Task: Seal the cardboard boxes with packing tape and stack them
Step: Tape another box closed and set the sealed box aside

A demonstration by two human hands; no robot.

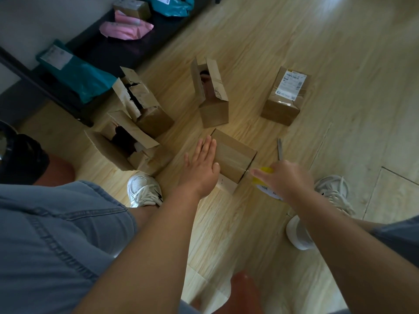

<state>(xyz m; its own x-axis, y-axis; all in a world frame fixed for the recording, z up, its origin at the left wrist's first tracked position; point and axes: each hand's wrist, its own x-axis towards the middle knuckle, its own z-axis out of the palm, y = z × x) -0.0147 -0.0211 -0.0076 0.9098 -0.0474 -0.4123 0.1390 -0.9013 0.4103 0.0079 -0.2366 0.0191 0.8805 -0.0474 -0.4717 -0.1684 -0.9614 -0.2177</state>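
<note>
The box (234, 155) between the left hand (199, 164) and the right hand (285, 180) is showing brown cardboard with a glossy clear band, and the tape roll (266, 177) in the right hand is showing yellow and white with dark letters. Beyond the right hand a brown sealed box (280, 109) is wearing a white label (291, 83) with black print, and the floor (294, 41) is running in pale yellowish wood grain. Beyond the left hand, teal bags (79, 75) and pink bags (129, 30) are lying on a dark shelf (108, 48).

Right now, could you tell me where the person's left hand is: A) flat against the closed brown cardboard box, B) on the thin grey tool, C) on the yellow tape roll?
A: the left hand lies with straight fingers against the closed brown cardboard box.
</note>
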